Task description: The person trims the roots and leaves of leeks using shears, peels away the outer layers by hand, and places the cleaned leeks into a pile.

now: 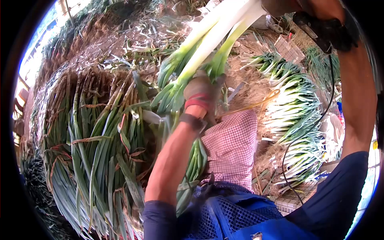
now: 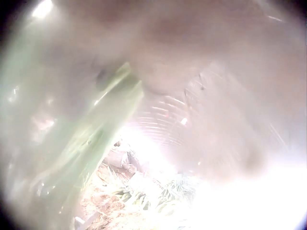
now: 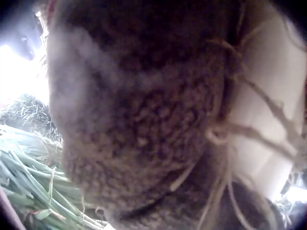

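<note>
Several leeks with white shanks and green tops slant across the top middle of the head view. My gloved right hand grips their white root ends at the top edge. The right wrist view shows that textured glove against a white shank with thin roots. Lower down, my gloved left hand, with a red band at its cuff, holds green leek leaves close below where the shanks spread. A pale green leaf crosses the blurred left wrist view beside that hand; its fingertips are mostly hidden.
A big heap of untrimmed leeks lies at the left. Cleaned leeks lie in a long row at the right. A pink checked cloth covers my lap, near a yellow strap. A black cable hangs along the right arm.
</note>
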Demonstrator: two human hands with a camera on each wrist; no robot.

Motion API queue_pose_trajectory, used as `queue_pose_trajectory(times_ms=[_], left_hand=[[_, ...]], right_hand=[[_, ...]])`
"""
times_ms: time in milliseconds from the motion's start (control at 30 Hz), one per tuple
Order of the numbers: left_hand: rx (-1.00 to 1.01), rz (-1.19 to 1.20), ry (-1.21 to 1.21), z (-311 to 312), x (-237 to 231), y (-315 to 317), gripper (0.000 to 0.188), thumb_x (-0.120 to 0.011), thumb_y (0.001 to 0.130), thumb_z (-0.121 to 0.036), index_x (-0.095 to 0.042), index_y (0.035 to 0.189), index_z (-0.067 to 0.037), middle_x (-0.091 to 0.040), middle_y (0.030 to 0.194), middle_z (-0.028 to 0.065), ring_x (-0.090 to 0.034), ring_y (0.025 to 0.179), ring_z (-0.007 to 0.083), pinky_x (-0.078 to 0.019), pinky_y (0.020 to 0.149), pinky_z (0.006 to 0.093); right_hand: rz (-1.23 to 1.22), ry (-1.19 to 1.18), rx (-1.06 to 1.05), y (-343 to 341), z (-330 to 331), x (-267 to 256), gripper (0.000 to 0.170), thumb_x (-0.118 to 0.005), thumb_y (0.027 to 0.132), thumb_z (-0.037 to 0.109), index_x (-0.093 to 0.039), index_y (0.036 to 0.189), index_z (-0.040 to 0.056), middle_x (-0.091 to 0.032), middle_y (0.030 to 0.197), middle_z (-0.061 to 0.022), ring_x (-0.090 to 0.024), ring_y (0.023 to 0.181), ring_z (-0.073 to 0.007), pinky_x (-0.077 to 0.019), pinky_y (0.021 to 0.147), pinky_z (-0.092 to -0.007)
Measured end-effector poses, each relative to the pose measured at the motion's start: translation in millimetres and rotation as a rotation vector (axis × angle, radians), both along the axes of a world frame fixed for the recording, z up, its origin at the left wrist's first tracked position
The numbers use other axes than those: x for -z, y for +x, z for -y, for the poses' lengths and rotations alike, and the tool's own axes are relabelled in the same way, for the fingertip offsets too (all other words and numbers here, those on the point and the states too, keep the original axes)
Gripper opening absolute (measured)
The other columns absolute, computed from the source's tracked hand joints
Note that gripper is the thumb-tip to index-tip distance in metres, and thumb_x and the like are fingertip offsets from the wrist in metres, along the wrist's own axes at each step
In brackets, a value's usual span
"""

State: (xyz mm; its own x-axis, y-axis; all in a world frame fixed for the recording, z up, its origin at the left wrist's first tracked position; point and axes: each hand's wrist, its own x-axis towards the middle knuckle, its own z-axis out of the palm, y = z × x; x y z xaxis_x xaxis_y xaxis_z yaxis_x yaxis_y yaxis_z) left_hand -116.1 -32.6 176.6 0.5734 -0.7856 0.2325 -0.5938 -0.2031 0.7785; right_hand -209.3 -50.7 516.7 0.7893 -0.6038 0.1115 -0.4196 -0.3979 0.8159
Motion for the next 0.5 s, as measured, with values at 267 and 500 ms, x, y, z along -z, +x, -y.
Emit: queue_pose_trajectory(times_ms=[267,500], left_hand=[[0.603,-1.109,-0.306,-24,-15,-69,0.019,-0.062,0.103,-0.015,-0.073,0.101,0.000,-0.072,0.079,0.0087,-0.062,0.058,0.0132,-0.0492,0.048,0.0287],[1.348,0.181,0.367,-129,-48,-110,0.008,-0.067,0.086,-0.021,-0.069,0.081,-0.015,-0.062,0.065,0.0063,-0.066,0.060,0.0285,-0.0535,0.058,0.0425]], right_hand=[[-0.013,0.105,0.024,-13,16,32,0.023,-0.071,0.075,0.013,-0.080,0.095,0.0068,-0.077,0.098,-0.0193,-0.075,0.095,-0.0352,-0.0591,0.082,-0.0439],[0.016,0.147,0.080,-38,88,68,0.025,-0.071,0.073,0.014,-0.081,0.094,0.0041,-0.078,0.099,-0.0203,-0.075,0.099,-0.0371,-0.0601,0.085,-0.0442]])
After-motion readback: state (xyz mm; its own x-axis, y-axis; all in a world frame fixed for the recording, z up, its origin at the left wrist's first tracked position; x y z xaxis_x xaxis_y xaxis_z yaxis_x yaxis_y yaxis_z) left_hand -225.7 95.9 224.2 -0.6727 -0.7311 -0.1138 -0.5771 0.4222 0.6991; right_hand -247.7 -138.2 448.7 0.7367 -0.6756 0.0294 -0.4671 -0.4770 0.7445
